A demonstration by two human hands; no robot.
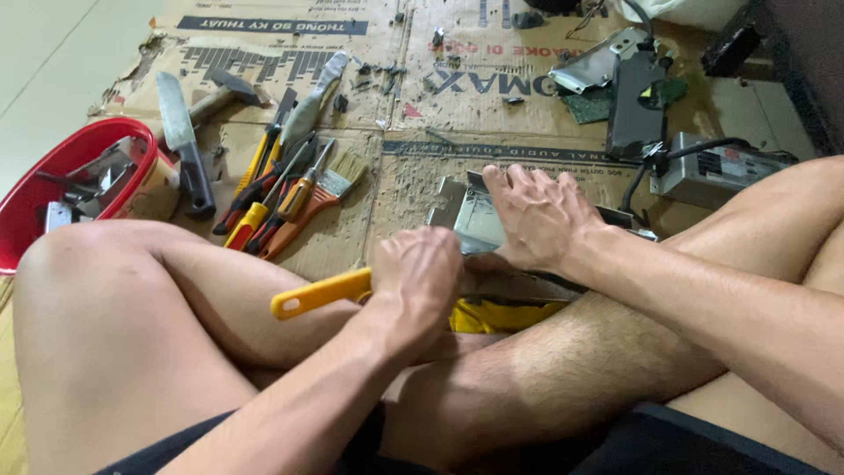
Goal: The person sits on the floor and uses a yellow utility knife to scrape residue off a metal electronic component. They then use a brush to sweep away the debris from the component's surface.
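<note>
A red bowl (53, 167) holds metal scraps. The left hand (420, 273) grips a yellow-handled tool (318, 294), its handle end pointing left; the right hand (538, 215) presses flat, open, on a metal plate (470, 211).

I see flattened brown cardboard (396, 189) spread over the pale floor (40, 53); on it lie a hammer (220, 95), a big knife (183, 141), a bunch of screwdrivers and pliers (268, 198), a paintbrush (325, 192), a red basket (53, 163) at its edge; dismantled metal parts (637, 101) further back.
</note>
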